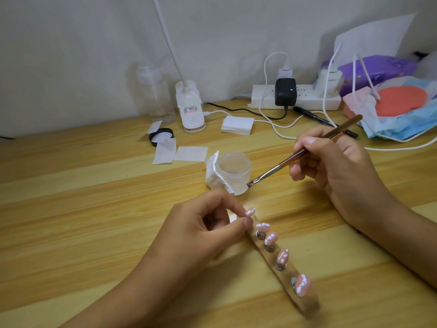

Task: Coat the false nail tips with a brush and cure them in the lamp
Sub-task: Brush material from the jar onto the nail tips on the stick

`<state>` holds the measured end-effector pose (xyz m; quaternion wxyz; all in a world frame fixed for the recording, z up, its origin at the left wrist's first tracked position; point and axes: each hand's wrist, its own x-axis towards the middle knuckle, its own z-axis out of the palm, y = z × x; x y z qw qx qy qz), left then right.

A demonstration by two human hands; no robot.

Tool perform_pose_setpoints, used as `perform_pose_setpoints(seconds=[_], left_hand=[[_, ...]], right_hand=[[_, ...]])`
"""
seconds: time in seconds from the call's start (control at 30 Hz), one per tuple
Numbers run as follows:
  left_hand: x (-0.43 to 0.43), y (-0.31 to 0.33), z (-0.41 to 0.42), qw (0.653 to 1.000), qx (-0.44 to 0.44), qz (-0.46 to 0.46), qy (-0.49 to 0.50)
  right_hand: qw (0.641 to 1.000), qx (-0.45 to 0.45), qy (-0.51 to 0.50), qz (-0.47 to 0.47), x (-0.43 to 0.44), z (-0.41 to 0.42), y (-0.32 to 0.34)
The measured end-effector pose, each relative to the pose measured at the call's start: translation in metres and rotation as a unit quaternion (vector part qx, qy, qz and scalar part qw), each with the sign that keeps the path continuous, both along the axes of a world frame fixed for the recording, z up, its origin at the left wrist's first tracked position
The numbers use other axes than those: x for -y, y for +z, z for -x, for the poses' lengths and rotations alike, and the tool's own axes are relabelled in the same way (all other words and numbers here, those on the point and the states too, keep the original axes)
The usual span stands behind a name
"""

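Observation:
Several pink false nail tips with white dots, the nearest one (303, 285), stand on small pegs along a clear holder bar (305, 301) lying on the wooden desk. My left hand (208, 230) pinches the bar's far end beside the first tip (250, 211). My right hand (335, 164) grips a brown-handled brush (295, 157) like a pen. Its bristle end (250, 184) hovers by the side of a small open frosted jar (234, 170), which has a white pad wrapped against its left side.
A white gooseneck lamp base (190, 110) stands at the back, next to a clear pump bottle (157, 95). White wipes (179, 152), a black lid (162, 136), a power strip (295, 95) with cables, a black pen (314, 116) and bags (397, 107) crowd the rear.

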<state>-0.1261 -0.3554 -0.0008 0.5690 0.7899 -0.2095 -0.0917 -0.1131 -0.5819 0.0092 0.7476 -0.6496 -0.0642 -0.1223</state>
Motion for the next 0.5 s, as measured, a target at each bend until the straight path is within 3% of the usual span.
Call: perform_pose_setpoints(seconds=[0.33,0.5], left_hand=[[0.001,-0.003,0.0,0.998,0.043,-0.039,0.021],[-0.004,-0.003,0.004,0.98,0.16,-0.111,-0.026]], right_hand=[[1.0,0.002,-0.006,-0.009,-0.002,-0.001,0.0],[1.0,0.006,-0.01,-0.003,0.0,-0.001,0.0]])
